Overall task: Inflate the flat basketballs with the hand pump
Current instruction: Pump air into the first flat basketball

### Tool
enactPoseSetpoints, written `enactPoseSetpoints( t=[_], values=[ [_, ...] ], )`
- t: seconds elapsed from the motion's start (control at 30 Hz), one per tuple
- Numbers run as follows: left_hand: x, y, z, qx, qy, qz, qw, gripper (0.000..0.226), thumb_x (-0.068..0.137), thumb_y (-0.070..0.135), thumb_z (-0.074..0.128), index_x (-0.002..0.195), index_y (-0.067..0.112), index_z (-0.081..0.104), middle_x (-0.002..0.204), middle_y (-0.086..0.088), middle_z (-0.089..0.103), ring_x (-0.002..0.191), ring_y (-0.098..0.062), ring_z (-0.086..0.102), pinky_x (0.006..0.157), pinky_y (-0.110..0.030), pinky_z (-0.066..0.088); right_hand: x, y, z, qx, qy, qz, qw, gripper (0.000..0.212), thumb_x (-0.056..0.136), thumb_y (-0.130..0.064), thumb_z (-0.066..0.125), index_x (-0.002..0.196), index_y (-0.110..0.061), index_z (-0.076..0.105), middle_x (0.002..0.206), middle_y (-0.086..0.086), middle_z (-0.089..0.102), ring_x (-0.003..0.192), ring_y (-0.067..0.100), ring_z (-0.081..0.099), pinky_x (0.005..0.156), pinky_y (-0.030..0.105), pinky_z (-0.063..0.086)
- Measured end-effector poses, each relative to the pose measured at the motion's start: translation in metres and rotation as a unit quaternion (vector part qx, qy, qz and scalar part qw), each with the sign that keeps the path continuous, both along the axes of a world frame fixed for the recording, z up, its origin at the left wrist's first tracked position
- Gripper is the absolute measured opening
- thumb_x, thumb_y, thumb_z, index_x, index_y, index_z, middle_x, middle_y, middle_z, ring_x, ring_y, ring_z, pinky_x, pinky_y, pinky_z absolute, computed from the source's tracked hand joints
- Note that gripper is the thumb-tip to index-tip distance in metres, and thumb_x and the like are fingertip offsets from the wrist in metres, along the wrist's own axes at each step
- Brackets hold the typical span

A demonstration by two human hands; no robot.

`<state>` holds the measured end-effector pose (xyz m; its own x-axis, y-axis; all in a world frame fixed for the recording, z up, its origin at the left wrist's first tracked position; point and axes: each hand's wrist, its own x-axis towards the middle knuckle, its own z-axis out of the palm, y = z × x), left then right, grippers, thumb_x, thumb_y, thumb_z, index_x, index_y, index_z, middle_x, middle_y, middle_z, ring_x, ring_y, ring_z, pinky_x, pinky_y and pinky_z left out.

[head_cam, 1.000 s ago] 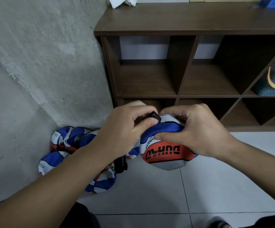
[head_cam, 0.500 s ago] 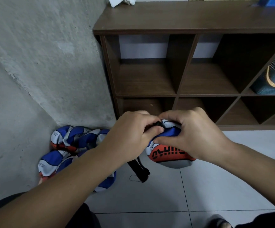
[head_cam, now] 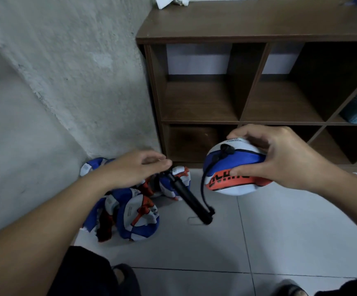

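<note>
Ball [head_cam: 233, 167], limp and folded, sits in my right hand [head_cam: 280, 159] alone now, fingers curled round it before the wooden shelf [head_cam: 248, 33]. My left hand [head_cam: 137, 167] has let go and reaches, fingers loose, over the slim black pump [head_cam: 186, 197]. Its hose [head_cam: 203, 184] is plugged into the ball. Crumpled flat balls [head_cam: 135, 212] lie heaped on glossy tiles.

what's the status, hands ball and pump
Right hand grips flat ball, hose plugged in. Left hand open over pump handle, not gripping. Nothing in the way.
</note>
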<state>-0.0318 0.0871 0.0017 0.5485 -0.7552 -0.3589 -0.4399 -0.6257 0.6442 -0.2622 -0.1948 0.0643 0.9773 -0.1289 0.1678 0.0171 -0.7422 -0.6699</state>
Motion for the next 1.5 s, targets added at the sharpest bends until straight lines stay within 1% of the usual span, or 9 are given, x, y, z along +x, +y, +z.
enactPoseSetpoints(
  t=[0.13,0.27,0.37,0.7,0.9,1.03,1.13,1.37,1.5],
  values=[
    [-0.010,-0.009,-0.037,0.008,0.101,0.024,0.995,0.094,0.076,0.092,0.068,0.154,0.045,0.050,0.151,0.020,0.055,0.132,-0.006,0.060,0.113,-0.042,0.052,-0.001,-0.004,0.003,0.040,0.000,0.013,0.999,0.061,0.071,-0.030,0.098,0.125,-0.032,0.070,0.116,-0.014,0.077,0.107,0.009,0.076,0.090,0.029,0.062],
    [-0.026,-0.024,-0.044,-0.053,0.166,0.008,0.985,0.041,0.094,0.039,0.083,0.133,0.031,0.071,0.131,0.012,0.071,0.109,-0.012,0.076,0.088,-0.038,0.067,0.003,-0.009,-0.006,0.069,0.003,0.001,0.998,0.059,0.072,-0.029,0.097,0.125,-0.032,0.070,0.118,-0.012,0.077,0.109,0.011,0.075,0.090,0.034,0.062],
    [-0.021,-0.024,-0.044,-0.026,0.076,-0.028,0.996,0.017,0.091,0.038,0.086,0.106,0.032,0.081,0.111,0.008,0.075,0.099,-0.010,0.076,0.088,-0.034,0.063,0.010,-0.024,-0.034,0.066,0.026,-0.033,0.997,0.057,0.073,-0.030,0.099,0.121,-0.036,0.069,0.115,-0.014,0.076,0.106,0.008,0.075,0.088,0.034,0.062],
    [-0.030,-0.029,-0.034,-0.117,0.001,0.024,0.993,0.078,0.093,0.047,0.082,0.153,0.050,0.032,0.109,0.013,0.076,0.109,0.000,0.067,0.096,-0.025,0.047,0.040,-0.028,-0.160,-0.104,0.242,0.000,0.965,0.026,0.080,-0.038,0.088,0.100,-0.036,0.072,0.093,-0.019,0.074,0.085,0.004,0.070,0.071,0.028,0.059],
    [-0.040,-0.038,-0.048,-0.084,-0.073,-0.052,0.992,0.039,0.112,0.048,0.048,0.146,0.043,0.028,0.106,-0.005,0.069,0.086,-0.018,0.068,0.084,-0.049,0.056,0.044,-0.014,-0.188,-0.162,0.284,0.001,0.945,0.057,0.090,-0.032,0.085,0.143,-0.026,0.066,0.148,-0.008,0.063,0.133,0.017,0.059,0.112,0.031,0.046],
    [-0.035,-0.042,-0.052,-0.068,-0.004,-0.035,0.997,0.075,0.096,0.064,0.069,0.152,0.049,0.021,0.132,-0.001,0.069,0.126,-0.018,0.062,0.113,-0.049,0.048,0.053,0.003,-0.152,0.031,0.239,-0.070,0.968,0.024,0.101,-0.042,0.073,0.114,-0.023,0.079,0.111,-0.007,0.079,0.100,0.013,0.075,0.096,0.041,0.061],
    [-0.037,-0.044,-0.048,-0.036,0.022,-0.047,0.998,0.094,0.082,0.066,0.084,0.152,0.048,0.024,0.144,-0.004,0.063,0.136,-0.016,0.057,0.117,-0.046,0.047,0.051,0.033,-0.116,0.245,0.226,-0.106,0.937,0.044,0.104,-0.059,0.058,0.109,-0.019,0.075,0.091,-0.001,0.078,0.082,0.024,0.078,0.077,0.046,0.066],
    [-0.047,-0.053,-0.046,-0.014,-0.014,-0.081,0.997,0.093,0.067,0.069,0.093,0.143,0.044,0.046,0.138,0.005,0.066,0.127,-0.012,0.062,0.106,-0.042,0.055,0.038,0.067,-0.109,0.160,0.192,-0.091,0.964,0.033,0.108,-0.050,0.058,0.099,-0.019,0.067,0.068,0.006,0.071,0.055,0.012,0.061,0.060,0.034,0.050],
    [-0.043,-0.038,-0.048,0.073,-0.134,-0.152,0.977,0.041,0.078,0.061,0.086,0.102,0.036,0.065,0.098,0.012,0.067,0.084,-0.010,0.068,0.080,-0.043,0.062,0.028,0.063,-0.103,0.149,0.134,-0.160,0.967,0.024,0.110,-0.039,0.056,0.098,-0.022,0.067,0.075,0.005,0.071,0.056,0.013,0.060,0.054,0.033,0.050]
  ],
)
